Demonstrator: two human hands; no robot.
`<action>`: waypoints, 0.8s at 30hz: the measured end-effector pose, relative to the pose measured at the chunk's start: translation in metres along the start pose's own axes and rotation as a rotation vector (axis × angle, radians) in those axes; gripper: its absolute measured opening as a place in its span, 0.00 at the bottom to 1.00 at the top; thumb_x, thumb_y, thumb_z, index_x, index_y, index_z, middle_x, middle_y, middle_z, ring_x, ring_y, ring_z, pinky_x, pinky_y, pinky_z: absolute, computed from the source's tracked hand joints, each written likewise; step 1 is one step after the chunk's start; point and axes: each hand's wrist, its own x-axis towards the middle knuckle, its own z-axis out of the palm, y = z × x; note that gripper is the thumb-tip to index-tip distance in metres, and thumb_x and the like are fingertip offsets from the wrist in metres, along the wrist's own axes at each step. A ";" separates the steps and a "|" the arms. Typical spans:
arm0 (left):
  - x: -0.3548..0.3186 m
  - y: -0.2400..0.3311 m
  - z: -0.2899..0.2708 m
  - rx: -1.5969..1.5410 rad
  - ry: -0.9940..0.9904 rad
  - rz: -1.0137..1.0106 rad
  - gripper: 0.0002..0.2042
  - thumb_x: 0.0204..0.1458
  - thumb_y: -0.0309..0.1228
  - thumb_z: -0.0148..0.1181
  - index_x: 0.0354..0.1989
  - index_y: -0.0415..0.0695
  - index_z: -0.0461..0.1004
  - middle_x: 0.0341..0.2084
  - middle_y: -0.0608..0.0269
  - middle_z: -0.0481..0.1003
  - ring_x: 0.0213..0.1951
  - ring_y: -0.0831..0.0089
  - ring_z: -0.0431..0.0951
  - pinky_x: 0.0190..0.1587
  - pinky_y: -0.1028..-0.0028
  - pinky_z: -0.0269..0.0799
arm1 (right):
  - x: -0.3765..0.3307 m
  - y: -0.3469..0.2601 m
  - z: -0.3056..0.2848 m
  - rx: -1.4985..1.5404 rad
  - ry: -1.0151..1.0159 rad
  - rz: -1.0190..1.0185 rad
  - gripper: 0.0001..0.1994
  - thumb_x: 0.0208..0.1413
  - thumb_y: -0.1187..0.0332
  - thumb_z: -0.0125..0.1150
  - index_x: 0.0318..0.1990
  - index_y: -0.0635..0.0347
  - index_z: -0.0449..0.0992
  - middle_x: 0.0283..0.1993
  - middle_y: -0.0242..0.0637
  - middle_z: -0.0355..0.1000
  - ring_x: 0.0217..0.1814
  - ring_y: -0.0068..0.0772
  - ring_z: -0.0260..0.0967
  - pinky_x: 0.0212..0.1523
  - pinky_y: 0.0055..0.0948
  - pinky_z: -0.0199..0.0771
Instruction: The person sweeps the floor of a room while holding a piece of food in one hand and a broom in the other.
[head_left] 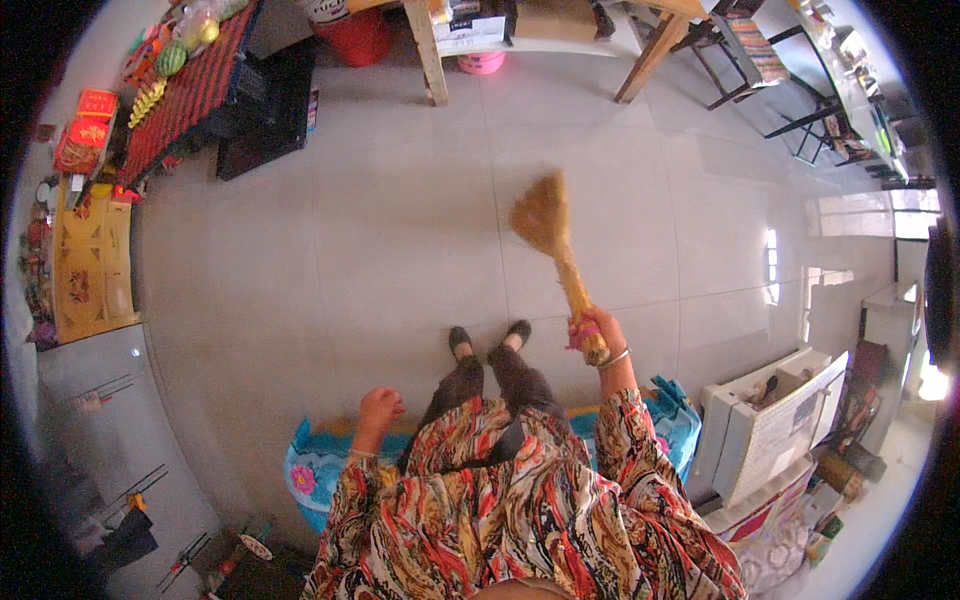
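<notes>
My right hand (597, 332) is closed round the handle of a short straw whisk broom (546, 220). Its yellowish-brown fan-shaped head points away from me, raised over the floor. Something pink shows by the fingers on the handle. At the left, my left hand (381, 407) is held in the air, fingers curled in, with nothing visible in it. Behind both forearms lies a blue cloth with pink flowers (303, 478). My feet in dark shoes (517, 331) are on the floor between the hands.
Pale tiled floor (400, 210) spreads ahead. A wooden table (428, 60) stands at the far side, with a red bucket (355, 40) beside it. Far left are a dark striped surface (195, 95) and a yellow wooden cabinet (95, 270). A white box-like unit (765, 420) stands close on the right.
</notes>
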 end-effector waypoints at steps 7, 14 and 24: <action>0.002 -0.018 0.004 0.075 -0.105 0.007 0.13 0.51 0.36 0.55 0.36 0.37 0.74 0.23 0.61 0.75 0.27 0.72 0.78 0.27 0.73 0.73 | -0.073 0.017 0.024 -0.124 0.082 -0.172 0.13 0.52 0.73 0.50 0.46 0.62 0.64 0.26 0.40 0.67 0.23 0.35 0.70 0.18 0.37 0.75; -0.033 -0.015 0.023 0.071 -0.119 0.079 0.13 0.51 0.34 0.56 0.38 0.36 0.75 0.27 0.60 0.76 0.26 0.71 0.78 0.28 0.73 0.73 | -0.078 0.038 0.055 -0.264 -0.129 -0.084 0.16 0.53 0.71 0.51 0.50 0.63 0.66 0.29 0.41 0.68 0.22 0.33 0.69 0.22 0.34 0.76; -0.022 0.010 0.003 -0.013 -0.060 0.048 0.08 0.50 0.30 0.56 0.35 0.37 0.73 0.25 0.62 0.74 0.24 0.74 0.77 0.25 0.77 0.71 | -0.089 0.068 -0.026 -0.183 -0.079 0.011 0.14 0.51 0.69 0.52 0.46 0.62 0.67 0.29 0.42 0.69 0.23 0.34 0.70 0.20 0.36 0.75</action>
